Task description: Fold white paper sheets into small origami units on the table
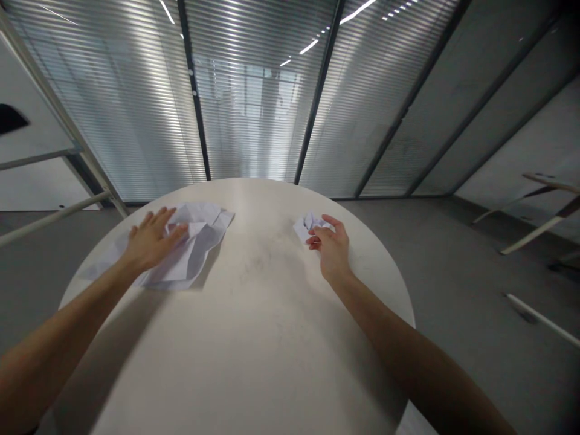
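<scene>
My left hand lies with its fingers spread on creased white paper sheets at the left side of the round table. The sheets overlap, and their folded edges stand up a little from the top. On the other side, my right hand is curled at a small crumpled piece of white paper. Its thumb and forefinger are bent about the near right part of the paper, and the hand covers some of it.
A round white table bears both hands' papers. Behind it stands a glass wall with blinds. A white frame is at the left, and a table with slanted legs is at the right. Grey floor surrounds the table.
</scene>
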{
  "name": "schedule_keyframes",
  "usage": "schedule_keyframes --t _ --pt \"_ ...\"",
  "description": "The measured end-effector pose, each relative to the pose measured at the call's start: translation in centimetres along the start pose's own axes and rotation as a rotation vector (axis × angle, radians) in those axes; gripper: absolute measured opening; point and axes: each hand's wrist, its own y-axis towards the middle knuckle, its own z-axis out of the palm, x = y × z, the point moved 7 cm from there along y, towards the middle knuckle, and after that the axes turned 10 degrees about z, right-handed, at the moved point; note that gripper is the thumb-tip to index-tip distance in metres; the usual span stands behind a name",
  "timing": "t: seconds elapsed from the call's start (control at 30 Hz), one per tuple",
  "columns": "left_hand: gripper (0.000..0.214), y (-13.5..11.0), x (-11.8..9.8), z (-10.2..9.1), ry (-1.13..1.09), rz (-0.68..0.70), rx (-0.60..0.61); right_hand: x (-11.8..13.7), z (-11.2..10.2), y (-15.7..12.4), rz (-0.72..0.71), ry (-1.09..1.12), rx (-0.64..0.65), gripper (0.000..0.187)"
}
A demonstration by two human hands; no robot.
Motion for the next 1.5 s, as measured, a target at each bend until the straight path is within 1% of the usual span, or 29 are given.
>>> schedule_keyframes --t 0.07,0.13,0.2,0.23,0.33,0.4,0.43,0.47,0.53,0.63,0.7,0.77,0.87,0.93,1.03,1.17,1.27,1.37,1.43,1.5 --pt "0.069 0.4 0.1 3.9 0.098 0.026 0.196 0.1 -0.1 0.1 -0.018 -0.005 -0.002 0.044" --pt "0.071 0.3 -0.3 6.7 0.175 0.098 0.328 0.3 -0.4 0.3 -0.044 -0.009 -0.023 0.044" --pt "0.075 0.2 -0.5 8.0 0.228 0.145 0.369 0.6 -1.0 0.9 -0.087 -0.024 -0.065 0.044" --pt "0.076 0.2 -0.5 8.3 0.240 0.159 0.383 0.8 -1.5 1.2 -0.115 -0.037 -0.091 0.044" --pt "0.076 0.5 -0.3 8.2 0.244 0.184 0.412 1.4 -3.0 2.4 -0.212 -0.117 -0.181 0.040" --pt "0.075 1.0 -0.1 8.0 0.248 0.199 0.418 1.9 -3.7 3.1 -0.288 -0.249 -0.237 0.037" --pt "0.074 1.2 0.0 8.0 0.249 0.206 0.420 2.1 -3.8 3.2 -0.324 -0.348 -0.246 0.035" --pt "0.073 1.5 0.2 8.0 0.250 0.210 0.422 2.3 -3.6 3.3 -0.360 -0.469 -0.239 0.034" --pt "0.071 2.1 0.6 8.1 0.246 0.216 0.422 2.3 -2.5 3.1 -0.411 -0.762 -0.173 0.030" --pt "0.067 2.7 0.9 8.2 0.227 0.238 0.412 1.1 -0.4 2.1 -0.437 -1.221 -0.068 0.027" --pt "0.063 3.0 0.9 8.0 0.222 0.259 0.394 0.5 0.3 1.3 -0.444 -1.430 -0.068 0.029" --pt "0.059 3.2 0.6 7.6 0.223 0.276 0.366 0.2 0.8 0.8 -0.465 -1.539 -0.084 0.031" --pt "0.057 3.7 -0.3 6.4 0.220 0.287 0.285 0.1 1.1 0.6 -0.504 -1.601 -0.094 0.032" --pt "0.060 4.1 -1.0 5.5 0.213 0.270 0.222 0.1 1.2 0.6 -0.520 -1.619 -0.095 0.031" --pt "0.062 4.6 -1.8 4.9 0.186 0.233 0.191 -0.1 1.3 0.7 -0.532 -1.634 -0.092 0.030" --pt "0.060 5.0 -1.9 5.4 0.105 0.215 0.222 -0.3 1.7 0.6 -0.537 -1.650 -0.067 0.026" --pt "0.058 5.6 -0.9 6.0 0.090 0.152 0.257 -0.4 1.8 0.6 -0.520 -1.649 -0.055 0.020" --pt "0.054 6.0 0.1 6.8 0.120 0.099 0.295 -0.4 1.9 0.6 -0.501 -1.650 -0.034 0.017" --pt "0.051 6.0 0.3 7.3 0.132 0.113 0.306 -0.4 2.0 0.5 -0.489 -1.653 -0.018 0.016" --pt "0.054 5.9 0.3 7.5 0.157 0.129 0.289 -0.4 2.2 0.3 -0.493 -1.639 0.000 0.015"
